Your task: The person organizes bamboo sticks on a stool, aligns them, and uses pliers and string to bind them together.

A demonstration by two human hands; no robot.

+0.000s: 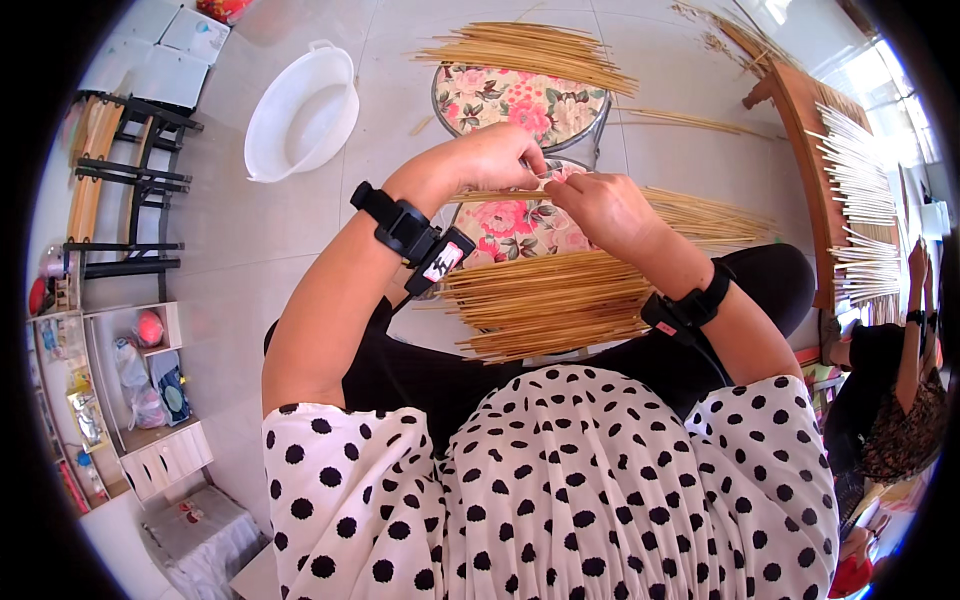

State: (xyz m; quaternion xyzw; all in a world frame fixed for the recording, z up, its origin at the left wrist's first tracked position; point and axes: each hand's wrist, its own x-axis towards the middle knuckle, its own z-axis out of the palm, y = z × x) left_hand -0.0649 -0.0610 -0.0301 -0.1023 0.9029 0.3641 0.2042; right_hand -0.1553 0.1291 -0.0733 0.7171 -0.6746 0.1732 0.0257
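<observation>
My left hand (500,158) and my right hand (608,208) meet over a floral-covered seat (497,222), their fingertips pinched close together. A thin white strand (549,176) shows between them; its ends are hidden by my fingers. Just below the fingertips runs a bundle of thin tan stalks (708,216), spreading out to the right behind my right wrist, with a few stalk ends showing on the left. Nearer my lap lies a larger pile of tan stalks (545,305).
Beyond my hands, another floral seat (525,103) carries more stalks (530,52). A white tub (303,112) sits on the tiled floor at the far left. On the right, a wooden bench (805,175) holds pale stalks (858,165), with another person (900,400) beside it. Shelves (125,385) stand left.
</observation>
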